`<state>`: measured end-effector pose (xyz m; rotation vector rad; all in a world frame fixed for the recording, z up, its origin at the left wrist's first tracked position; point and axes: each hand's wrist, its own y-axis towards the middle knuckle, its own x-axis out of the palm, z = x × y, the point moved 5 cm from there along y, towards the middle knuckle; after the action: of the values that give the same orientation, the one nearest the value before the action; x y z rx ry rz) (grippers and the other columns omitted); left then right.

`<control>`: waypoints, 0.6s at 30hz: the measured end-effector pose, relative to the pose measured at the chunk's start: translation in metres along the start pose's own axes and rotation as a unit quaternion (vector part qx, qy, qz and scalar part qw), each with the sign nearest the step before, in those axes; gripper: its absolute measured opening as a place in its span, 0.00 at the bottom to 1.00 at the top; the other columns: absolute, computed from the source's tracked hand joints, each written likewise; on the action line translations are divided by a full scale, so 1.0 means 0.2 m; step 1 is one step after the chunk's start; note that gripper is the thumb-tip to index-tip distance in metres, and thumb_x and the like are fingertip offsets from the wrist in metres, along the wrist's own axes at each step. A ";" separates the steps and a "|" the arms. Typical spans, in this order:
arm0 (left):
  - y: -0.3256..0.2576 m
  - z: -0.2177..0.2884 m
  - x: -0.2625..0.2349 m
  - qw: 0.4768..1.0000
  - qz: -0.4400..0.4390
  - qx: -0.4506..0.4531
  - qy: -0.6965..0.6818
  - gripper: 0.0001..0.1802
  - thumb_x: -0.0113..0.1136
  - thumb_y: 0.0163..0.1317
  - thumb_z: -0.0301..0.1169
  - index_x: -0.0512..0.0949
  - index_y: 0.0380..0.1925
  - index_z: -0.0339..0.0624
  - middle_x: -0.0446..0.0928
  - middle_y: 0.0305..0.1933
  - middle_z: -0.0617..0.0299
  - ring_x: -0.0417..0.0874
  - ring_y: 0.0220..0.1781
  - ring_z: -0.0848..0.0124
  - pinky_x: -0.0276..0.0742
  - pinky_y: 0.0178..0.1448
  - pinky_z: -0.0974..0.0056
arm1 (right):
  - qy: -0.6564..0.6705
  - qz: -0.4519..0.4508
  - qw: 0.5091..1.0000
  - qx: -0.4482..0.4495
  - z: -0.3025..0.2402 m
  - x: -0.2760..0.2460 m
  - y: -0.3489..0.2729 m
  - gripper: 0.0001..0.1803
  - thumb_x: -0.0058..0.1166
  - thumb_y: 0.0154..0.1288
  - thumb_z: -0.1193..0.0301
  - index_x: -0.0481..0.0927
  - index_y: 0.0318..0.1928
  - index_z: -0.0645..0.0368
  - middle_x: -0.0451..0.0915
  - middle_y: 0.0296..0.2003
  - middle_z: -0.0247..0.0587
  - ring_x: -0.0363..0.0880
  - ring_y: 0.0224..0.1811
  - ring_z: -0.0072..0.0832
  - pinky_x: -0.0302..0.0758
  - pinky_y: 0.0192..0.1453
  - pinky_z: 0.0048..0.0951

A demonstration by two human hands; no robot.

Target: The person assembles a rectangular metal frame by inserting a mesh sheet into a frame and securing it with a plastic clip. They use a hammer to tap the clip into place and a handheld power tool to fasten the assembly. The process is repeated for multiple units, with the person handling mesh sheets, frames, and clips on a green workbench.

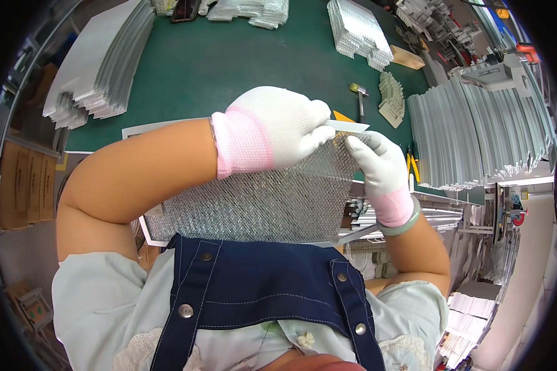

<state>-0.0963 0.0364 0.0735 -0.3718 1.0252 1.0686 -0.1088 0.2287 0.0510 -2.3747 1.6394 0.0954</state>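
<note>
Both my hands wear white knit gloves with pink cuffs. My left hand [284,127] pinches a short pale strip [349,126] between thumb and fingers. Its tip reaches over to my right hand [379,162], whose thumb and fingers close on the corner of a silver metal mesh panel [254,207]. This panel slants between the table edge and my apron, with a white frame edge [146,231] at its lower left. Whether strip and mesh touch, I cannot tell. Just behind the strip shows a flat orange-yellow piece [340,115].
On the green table [241,65] lie a hammer [359,99], yellow-handled pliers [413,166] and a stack of small pale pieces [391,102]. Stacked mesh panels [105,59] stand at far left, more [358,31] at the back. Many long white strips [476,133] crowd the right side.
</note>
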 end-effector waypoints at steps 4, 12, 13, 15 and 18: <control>0.01 -0.01 0.01 0.999 0.022 0.002 0.033 0.16 0.54 0.70 0.41 0.78 0.32 0.39 0.78 0.23 0.51 0.82 0.29 0.50 0.76 0.36 0.50 | -0.397 0.144 0.824 -0.378 -0.23 -0.05 -0.06 0.31 0.71 0.57 0.67 0.72 0.57 0.67 0.77 0.51 0.49 0.80 0.47 0.35 0.77 0.53 0.34; 0.03 0.02 0.03 0.999 0.016 0.019 0.042 0.16 0.55 0.69 0.41 0.78 0.32 0.39 0.79 0.26 0.48 0.82 0.31 0.49 0.77 0.37 0.49 | -0.627 -0.028 0.604 -0.491 -0.31 0.12 0.05 0.10 0.62 0.62 0.64 0.79 0.37 0.54 0.77 0.23 0.32 0.79 0.26 0.34 0.73 0.33 0.36; 0.03 0.02 0.03 0.999 0.018 0.025 0.044 0.16 0.54 0.69 0.41 0.78 0.33 0.38 0.79 0.26 0.48 0.82 0.31 0.48 0.77 0.37 0.49 | -0.639 -0.027 0.592 -0.490 -0.30 0.13 0.06 0.09 0.62 0.61 0.63 0.79 0.36 0.54 0.76 0.22 0.31 0.79 0.25 0.34 0.73 0.32 0.36; 0.03 0.00 0.05 0.999 0.010 0.028 0.038 0.17 0.53 0.69 0.42 0.78 0.33 0.38 0.79 0.27 0.48 0.82 0.32 0.48 0.77 0.39 0.49 | -0.635 -0.032 0.599 -0.487 -0.27 0.13 0.07 0.10 0.62 0.62 0.62 0.79 0.35 0.54 0.77 0.23 0.31 0.79 0.26 0.32 0.73 0.33 0.35; 0.06 -0.06 0.08 0.999 -0.033 -0.002 0.016 0.19 0.51 0.70 0.43 0.79 0.37 0.37 0.79 0.28 0.48 0.83 0.34 0.49 0.77 0.42 0.49 | -0.502 -0.044 0.757 -0.416 -0.21 0.05 0.17 0.13 0.58 0.68 0.60 0.80 0.37 0.58 0.79 0.24 0.35 0.80 0.27 0.30 0.76 0.37 0.34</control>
<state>-0.1109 0.0433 0.0559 -0.4240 1.0321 1.0088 -0.1405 0.1984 0.0840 -2.0795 0.9588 2.0310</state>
